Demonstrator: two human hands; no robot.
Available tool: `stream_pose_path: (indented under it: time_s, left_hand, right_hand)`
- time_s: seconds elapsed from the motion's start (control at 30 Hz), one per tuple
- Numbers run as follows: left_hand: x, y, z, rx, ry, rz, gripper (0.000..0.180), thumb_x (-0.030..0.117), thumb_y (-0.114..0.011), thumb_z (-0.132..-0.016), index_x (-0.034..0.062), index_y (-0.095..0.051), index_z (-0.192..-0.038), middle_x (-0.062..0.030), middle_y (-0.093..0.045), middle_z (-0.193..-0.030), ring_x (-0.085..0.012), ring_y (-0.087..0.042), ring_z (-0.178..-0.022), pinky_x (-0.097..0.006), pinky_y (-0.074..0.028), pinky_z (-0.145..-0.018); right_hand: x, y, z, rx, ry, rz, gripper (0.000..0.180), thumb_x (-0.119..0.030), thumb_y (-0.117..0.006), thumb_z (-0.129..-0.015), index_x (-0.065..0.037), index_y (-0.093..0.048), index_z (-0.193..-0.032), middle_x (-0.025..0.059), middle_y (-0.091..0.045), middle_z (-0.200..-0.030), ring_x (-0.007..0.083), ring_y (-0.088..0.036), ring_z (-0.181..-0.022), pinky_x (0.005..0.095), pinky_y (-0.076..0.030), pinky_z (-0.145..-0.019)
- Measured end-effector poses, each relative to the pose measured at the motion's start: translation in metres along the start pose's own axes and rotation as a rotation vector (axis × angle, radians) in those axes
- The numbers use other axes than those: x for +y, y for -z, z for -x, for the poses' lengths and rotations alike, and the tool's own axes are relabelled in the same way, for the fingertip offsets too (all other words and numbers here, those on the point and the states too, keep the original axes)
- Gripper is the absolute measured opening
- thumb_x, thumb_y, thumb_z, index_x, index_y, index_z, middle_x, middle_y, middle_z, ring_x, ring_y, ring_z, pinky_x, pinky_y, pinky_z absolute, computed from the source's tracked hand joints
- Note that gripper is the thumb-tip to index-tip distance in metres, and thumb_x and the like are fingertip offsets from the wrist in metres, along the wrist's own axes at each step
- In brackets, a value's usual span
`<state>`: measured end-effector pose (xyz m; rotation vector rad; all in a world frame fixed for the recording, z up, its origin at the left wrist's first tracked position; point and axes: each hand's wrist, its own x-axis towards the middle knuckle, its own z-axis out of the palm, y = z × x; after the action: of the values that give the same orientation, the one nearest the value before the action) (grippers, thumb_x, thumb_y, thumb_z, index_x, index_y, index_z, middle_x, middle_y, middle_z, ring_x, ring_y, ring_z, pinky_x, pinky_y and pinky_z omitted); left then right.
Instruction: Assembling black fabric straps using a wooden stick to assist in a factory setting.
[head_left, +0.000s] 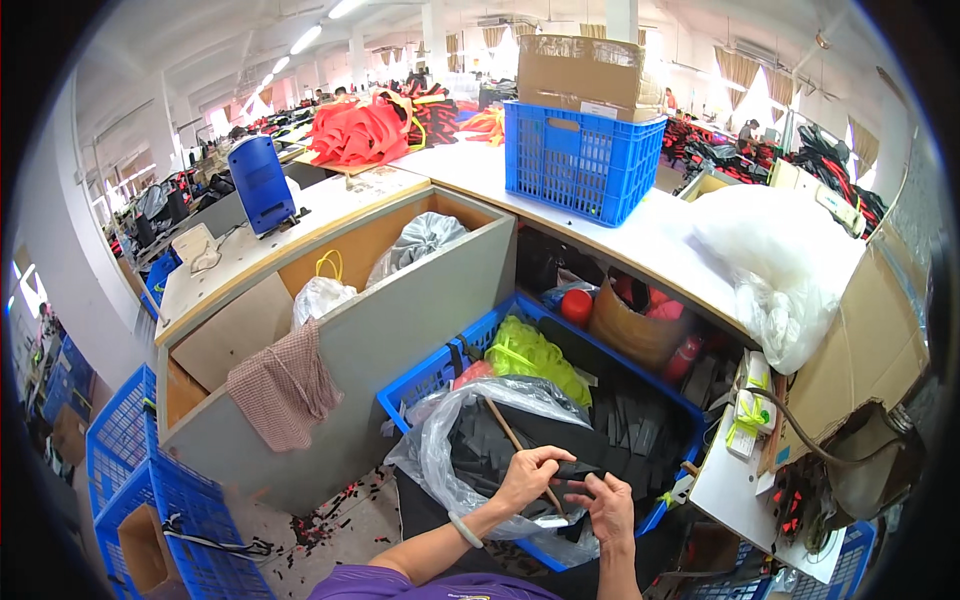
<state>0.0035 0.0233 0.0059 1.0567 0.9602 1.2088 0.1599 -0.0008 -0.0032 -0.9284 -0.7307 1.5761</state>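
Over a blue crate, my left hand is closed, thumb and index finger pinched. My right hand faces it with curled fingers. A small black strip seems to run between the fingertips, though it blends with the dark pile behind. A thin wooden stick slants down behind my left hand; its lower end shows by a small white piece. Below the hands, a clear plastic bag lies open with black pieces in it. Many black strips and a neon-yellow bundle fill the crate.
A grey-sided wooden bin stands left, with a checked cloth over its edge. A blue crate bearing a cardboard box sits on the white table. Blue baskets stand lower left. Black scraps litter the floor.
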Motion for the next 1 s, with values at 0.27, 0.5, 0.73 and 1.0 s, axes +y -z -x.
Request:
stream_pose_path:
  time_s: [0.27,0.5,0.73,1.0]
  left_hand:
    - [0.001,-0.003,-0.006,-0.061,0.200,0.633,0.032,0.019,-0.052,-0.092,0.0006,-0.053,-0.117,-0.0096,-0.065,-0.086,-0.0203,-0.058,-0.097,-0.032,-0.047,-0.088]
    - [-0.003,0.000,-0.009,-0.120,0.285,0.624,0.025,0.002,-0.053,-0.085,-0.0040,-0.056,-0.108,-0.0152,-0.065,-0.080,-0.0275,-0.063,-0.094,-0.039,-0.046,-0.094]
    - [0.001,0.009,-0.010,-0.493,0.228,0.674,0.019,0.005,-0.051,-0.085,-0.0048,-0.060,-0.098,-0.0162,-0.064,-0.079,-0.0385,-0.056,-0.107,-0.046,-0.034,-0.104]
    - [-0.014,0.020,-0.033,0.048,0.377,0.772,0.033,0.028,-0.057,-0.089,-0.0046,-0.064,-0.086,-0.0184,-0.066,-0.089,-0.0257,-0.063,-0.088,-0.039,-0.049,-0.084]
  right_hand:
    - [0.033,-0.018,0.008,-0.006,0.115,0.462,0.017,-0.016,-0.060,-0.087,-0.002,-0.065,-0.080,0.0040,-0.060,-0.057,0.0089,-0.051,-0.045,0.0237,-0.040,-0.043]
    - [0.030,-0.021,0.003,-0.146,0.294,0.864,0.032,-0.028,-0.050,-0.093,-0.004,-0.059,-0.076,0.0066,-0.061,-0.057,0.0147,-0.059,-0.049,0.0280,-0.043,-0.042]
    - [0.040,-0.030,-0.004,-0.651,-0.516,-0.663,0.030,-0.039,-0.036,-0.098,-0.012,-0.047,-0.107,0.0217,-0.058,-0.058,0.0157,-0.037,-0.025,0.0238,-0.037,-0.030]
    - [0.015,-0.038,-0.028,-0.234,0.200,1.207,0.028,-0.026,-0.050,-0.090,-0.004,-0.063,-0.078,0.0126,-0.062,-0.063,0.0281,-0.063,-0.054,0.0422,-0.048,-0.052]
